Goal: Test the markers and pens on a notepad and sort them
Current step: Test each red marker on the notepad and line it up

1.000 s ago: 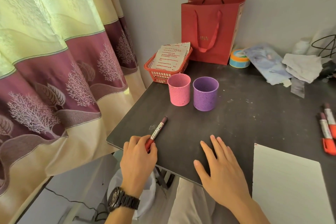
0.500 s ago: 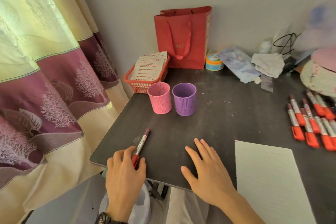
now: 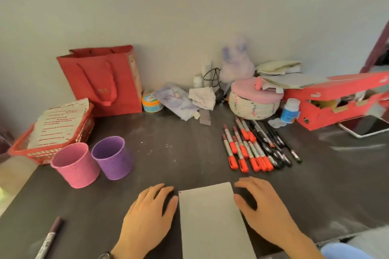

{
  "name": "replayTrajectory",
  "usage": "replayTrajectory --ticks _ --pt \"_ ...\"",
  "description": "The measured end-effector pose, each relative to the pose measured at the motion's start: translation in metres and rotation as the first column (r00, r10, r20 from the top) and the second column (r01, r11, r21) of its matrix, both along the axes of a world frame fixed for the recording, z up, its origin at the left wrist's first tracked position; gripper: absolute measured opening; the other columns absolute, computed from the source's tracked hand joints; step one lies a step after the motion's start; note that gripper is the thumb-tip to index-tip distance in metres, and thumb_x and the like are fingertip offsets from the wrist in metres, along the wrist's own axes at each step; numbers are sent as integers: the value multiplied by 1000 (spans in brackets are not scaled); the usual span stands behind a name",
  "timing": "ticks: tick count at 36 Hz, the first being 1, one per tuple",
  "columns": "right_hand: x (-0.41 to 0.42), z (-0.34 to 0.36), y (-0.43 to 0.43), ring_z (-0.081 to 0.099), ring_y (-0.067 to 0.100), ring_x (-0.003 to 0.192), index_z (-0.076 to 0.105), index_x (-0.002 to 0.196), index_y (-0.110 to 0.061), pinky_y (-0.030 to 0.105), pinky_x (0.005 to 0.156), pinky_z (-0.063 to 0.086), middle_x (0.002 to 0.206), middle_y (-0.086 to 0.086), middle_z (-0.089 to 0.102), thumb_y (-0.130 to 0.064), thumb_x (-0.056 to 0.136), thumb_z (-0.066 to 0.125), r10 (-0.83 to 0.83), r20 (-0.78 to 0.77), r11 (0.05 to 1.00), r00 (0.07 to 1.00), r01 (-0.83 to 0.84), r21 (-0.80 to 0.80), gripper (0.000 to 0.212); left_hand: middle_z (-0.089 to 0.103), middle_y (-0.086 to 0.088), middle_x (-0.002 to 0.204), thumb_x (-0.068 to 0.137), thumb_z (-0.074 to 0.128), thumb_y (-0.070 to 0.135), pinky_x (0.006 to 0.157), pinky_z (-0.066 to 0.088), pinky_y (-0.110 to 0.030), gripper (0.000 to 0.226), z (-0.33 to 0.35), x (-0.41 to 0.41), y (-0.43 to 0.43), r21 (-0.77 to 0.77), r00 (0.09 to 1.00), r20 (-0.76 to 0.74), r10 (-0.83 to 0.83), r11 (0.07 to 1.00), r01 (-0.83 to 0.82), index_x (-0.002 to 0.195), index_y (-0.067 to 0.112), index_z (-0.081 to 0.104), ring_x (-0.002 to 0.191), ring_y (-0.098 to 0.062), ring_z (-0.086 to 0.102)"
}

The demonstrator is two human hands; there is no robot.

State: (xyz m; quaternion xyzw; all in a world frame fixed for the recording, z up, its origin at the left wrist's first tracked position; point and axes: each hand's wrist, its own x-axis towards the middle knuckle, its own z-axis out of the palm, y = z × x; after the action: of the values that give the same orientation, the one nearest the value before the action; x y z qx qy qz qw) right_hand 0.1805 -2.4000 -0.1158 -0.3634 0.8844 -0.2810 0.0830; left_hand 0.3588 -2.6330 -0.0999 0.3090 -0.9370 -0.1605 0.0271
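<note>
While the pink mesh cup [image 3: 75, 164] and purple mesh cup [image 3: 112, 161] look empty, your left hand [image 3: 147, 218] and right hand [image 3: 266, 212], holding nothing, flank the blank white notepad [image 3: 210, 223] bottom centre; red and black markers [image 3: 252, 147] wait centre-right.

The table [image 3: 189, 153] is dark grey with pale scuffs, and the notepad [image 3: 210, 221] is plain greyish white. The pink cup [image 3: 77, 166] and purple cup [image 3: 113, 160] are both dotted with rows of small holes. The bag [image 3: 101, 82] is red. The basket [image 3: 21, 149] is red mesh, its sheets [image 3: 56, 124] white with red printed lines. The markers [image 3: 242, 149] have white labelled barrels and orange-red caps, and the pens [image 3: 273, 145] are black. The lone marker [image 3: 50, 235] has a maroon cap. The bowl [image 3: 252, 107], blurred, looks cream with coloured flecks under a pink lid [image 3: 252, 88]. The box [image 3: 336, 99] is red. The bottle [image 3: 290, 111] is blue-labelled with a white cap.
</note>
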Motion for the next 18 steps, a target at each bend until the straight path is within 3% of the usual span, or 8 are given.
replayTrajectory --ticks 6,13,18 --pt "-1 -14 14 15 -4 147 51 137 -49 22 119 14 151 -35 27 -79 82 32 28 -65 996 998 -23 85 66 42 14 148 96 31 66 108 41 -50 54 6 -91 6 99 995 37 -87 992 83 143 42 37 137 -19 38" --pt "-5 -14 11 13 -8 143 52 134 -49 17 116 9 151 -35 29 -75 83 39 19 -63 999 998 -16 43 58 38 8 149 89 35 76 106 27 -72 59 12 -168 29 153 985 147 -88 986 65 135 40 44 142 -38 26" --pt "-9 -18 12 9 -15 135 54 132 -49 17 114 11 149 -37 31 -72 84 45 28 -61 999 998 -26 28 54 37 1 147 86 40 77 102 23 -78 62 14 -193 46 120 983 182 -25 993 3 128 32 46 142 -45 21"
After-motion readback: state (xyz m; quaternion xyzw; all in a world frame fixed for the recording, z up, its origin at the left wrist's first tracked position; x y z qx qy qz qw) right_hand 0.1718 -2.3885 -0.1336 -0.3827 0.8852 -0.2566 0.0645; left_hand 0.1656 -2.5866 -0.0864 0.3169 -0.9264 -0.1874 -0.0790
